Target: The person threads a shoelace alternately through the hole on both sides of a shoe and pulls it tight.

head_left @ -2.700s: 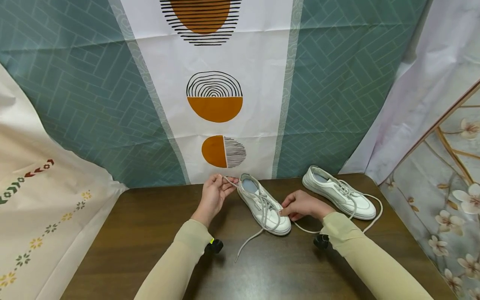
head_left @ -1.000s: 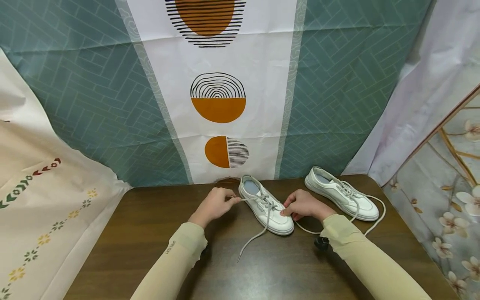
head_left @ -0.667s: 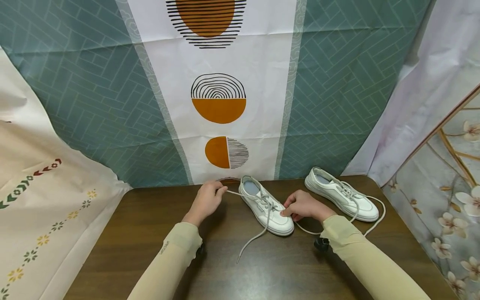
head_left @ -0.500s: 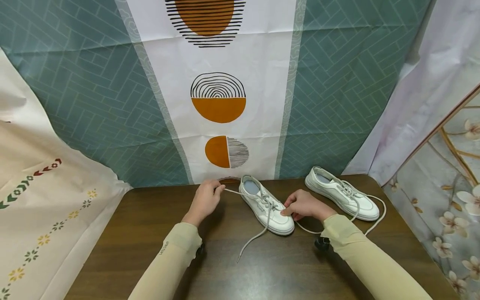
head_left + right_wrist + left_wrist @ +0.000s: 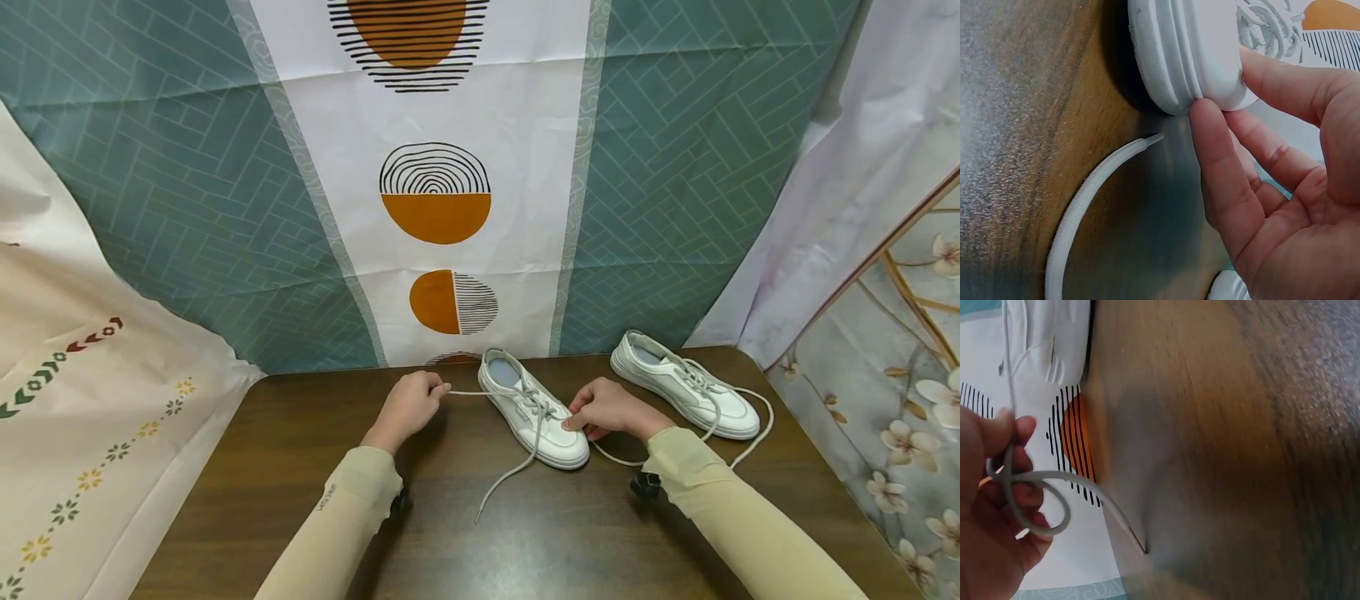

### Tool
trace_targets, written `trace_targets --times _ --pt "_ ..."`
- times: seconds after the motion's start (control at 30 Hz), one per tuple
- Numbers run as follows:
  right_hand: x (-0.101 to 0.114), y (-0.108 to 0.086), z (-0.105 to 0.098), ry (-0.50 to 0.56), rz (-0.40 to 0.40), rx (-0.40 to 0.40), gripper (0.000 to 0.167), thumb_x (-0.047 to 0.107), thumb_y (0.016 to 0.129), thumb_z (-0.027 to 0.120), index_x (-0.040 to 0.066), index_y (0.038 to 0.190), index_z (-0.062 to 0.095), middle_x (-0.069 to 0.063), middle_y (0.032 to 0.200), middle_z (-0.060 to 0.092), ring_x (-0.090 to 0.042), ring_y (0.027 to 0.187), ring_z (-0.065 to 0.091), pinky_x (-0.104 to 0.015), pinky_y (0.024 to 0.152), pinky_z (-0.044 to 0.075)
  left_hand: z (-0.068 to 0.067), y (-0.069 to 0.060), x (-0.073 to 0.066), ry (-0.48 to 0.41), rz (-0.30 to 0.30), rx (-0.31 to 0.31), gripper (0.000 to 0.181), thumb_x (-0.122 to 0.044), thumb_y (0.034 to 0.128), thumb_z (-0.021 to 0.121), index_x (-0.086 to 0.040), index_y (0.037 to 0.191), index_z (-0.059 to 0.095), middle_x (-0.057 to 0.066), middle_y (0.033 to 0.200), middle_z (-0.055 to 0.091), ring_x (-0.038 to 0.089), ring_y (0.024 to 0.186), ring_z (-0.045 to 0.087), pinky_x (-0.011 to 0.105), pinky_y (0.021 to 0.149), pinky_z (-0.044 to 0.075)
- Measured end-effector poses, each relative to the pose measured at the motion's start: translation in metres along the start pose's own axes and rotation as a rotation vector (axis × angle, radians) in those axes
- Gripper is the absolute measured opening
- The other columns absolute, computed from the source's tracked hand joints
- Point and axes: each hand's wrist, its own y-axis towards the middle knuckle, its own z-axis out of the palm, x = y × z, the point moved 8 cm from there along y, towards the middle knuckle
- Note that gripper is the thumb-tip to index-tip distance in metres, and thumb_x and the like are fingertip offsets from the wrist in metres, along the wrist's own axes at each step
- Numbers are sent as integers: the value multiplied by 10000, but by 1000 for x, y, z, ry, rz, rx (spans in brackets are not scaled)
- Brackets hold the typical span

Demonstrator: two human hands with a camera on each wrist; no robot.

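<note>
A white lace-up sneaker (image 5: 557,447) stands on the table, its toe toward the lower right in the head view. My left hand (image 5: 409,408), left of its heel, pinches a grey-white shoelace (image 5: 468,392) that runs nearly straight to the sneaker's eyelets. In the left wrist view the lace's loose end (image 5: 1072,477) loops past the fingers, its tip hanging free. My right hand (image 5: 609,408) grips the sneaker's toe side, thumb on the upper and a fingertip against the sole edge (image 5: 1188,56). Another lace end (image 5: 504,477) trails onto the table in front.
The matching sneaker (image 5: 726,414) stands at the back right, laces loose around it. A lace (image 5: 1075,219) lies on the table beneath my right hand. Behind the brown table (image 5: 300,450) hangs a patterned cloth (image 5: 517,208); a floral cloth (image 5: 900,442) borders the right.
My left hand has moved left and slightly down from beside the heel, drawing the lace straighter. Loose lace over the sneaker's front has been pulled in. My right hand stays at the toe.
</note>
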Motion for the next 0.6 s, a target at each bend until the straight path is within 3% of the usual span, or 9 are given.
trace_targets --times 0.2,0.33,0.5,0.6 --pt "-2 0 0 -8 -6 -5 290 208 713 801 29 892 658 -69 781 631 -167 590 623 -312 561 554 12 -4 -5 41 61 31 176 -339 882 634 -210 808 727 -142 722 633 70 649 543 302 654 478" --pt "-1 -3 0 -32 -21 -6 284 230 725 796 39 895 672 -65 800 647 -184 610 644 -322 576 557 16 -5 -9 60 66 23 142 -371 857 659 -262 796 725 -159 746 649 60 669 566 309 662 488" --pt "3 -5 1 -57 -44 4 280 243 733 787 45 894 671 -68 805 651 -214 636 657 -345 600 562 10 -5 -15 82 41 -57 169 -406 830 680 -262 904 727 -106 916 676 111 831 616 349 730 512" --pt "3 -5 0 -64 -45 0 285 246 732 786 44 897 672 -69 802 651 -216 638 655 -347 601 561 6 -5 -25 52 73 -91 208 -405 834 677 -239 954 719 -75 965 661 135 868 609 358 753 511"
